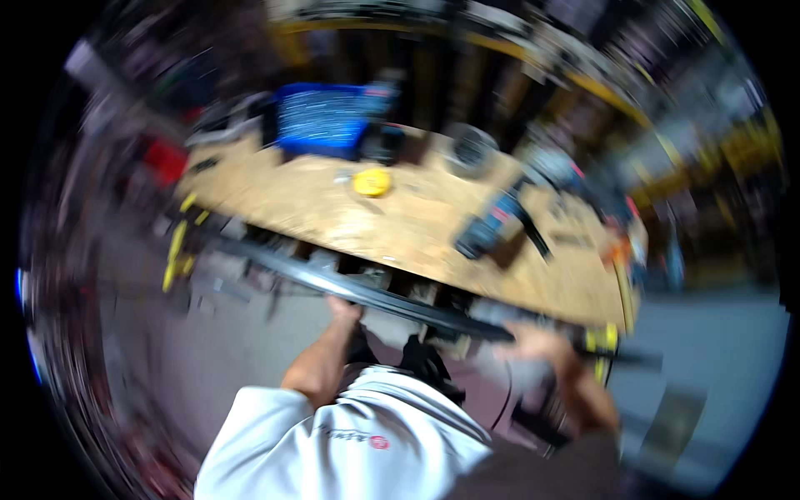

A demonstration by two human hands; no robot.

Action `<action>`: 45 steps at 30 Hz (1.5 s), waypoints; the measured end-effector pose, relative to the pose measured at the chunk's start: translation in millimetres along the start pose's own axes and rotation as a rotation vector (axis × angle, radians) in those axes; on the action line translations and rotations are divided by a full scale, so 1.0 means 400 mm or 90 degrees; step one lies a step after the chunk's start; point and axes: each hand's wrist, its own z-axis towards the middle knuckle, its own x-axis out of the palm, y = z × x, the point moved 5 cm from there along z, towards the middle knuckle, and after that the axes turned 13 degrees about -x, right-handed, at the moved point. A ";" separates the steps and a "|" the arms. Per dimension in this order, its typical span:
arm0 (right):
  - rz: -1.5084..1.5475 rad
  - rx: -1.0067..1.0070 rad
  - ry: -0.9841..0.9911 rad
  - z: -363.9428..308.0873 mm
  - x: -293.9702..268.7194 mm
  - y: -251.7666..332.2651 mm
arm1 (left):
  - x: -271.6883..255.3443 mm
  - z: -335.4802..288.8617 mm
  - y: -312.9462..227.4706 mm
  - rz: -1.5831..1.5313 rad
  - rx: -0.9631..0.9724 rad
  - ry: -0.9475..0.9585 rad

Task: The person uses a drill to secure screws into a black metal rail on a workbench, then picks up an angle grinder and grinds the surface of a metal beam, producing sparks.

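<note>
A long, dark, shiny bar (pixel 358 292), perhaps a metal profile, runs slantwise across in front of me, along the near edge of the wooden workbench (pixel 400 221). My left hand (pixel 343 308) grips it from below near the middle; its fingers are partly hidden by the bar. Further right, my right hand (pixel 535 343) is closed around the bar towards its right end, smeared by motion. On the bench beyond lie a blue and black cordless power tool (pixel 487 227) and a round yellow object (pixel 372 182).
A blue bin (pixel 321 119) full of small shiny pieces stands at the back left, and a grey round container (pixel 472 152) at the back. Yellow clamp-like parts (pixel 175 254) are at the left, others (pixel 602 340) at the right bench corner. Shelving rises behind.
</note>
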 end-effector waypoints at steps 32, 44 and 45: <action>-0.078 -0.038 -0.175 0.005 0.301 0.616 | -0.117 -0.838 -0.439 -0.089 0.154 0.226; -0.013 -0.165 -0.408 -0.032 0.536 0.943 | -0.068 -1.170 -0.778 0.093 0.216 0.377; 0.031 -0.236 -0.456 -0.055 0.532 0.944 | -0.007 -1.284 -0.718 0.144 0.249 0.416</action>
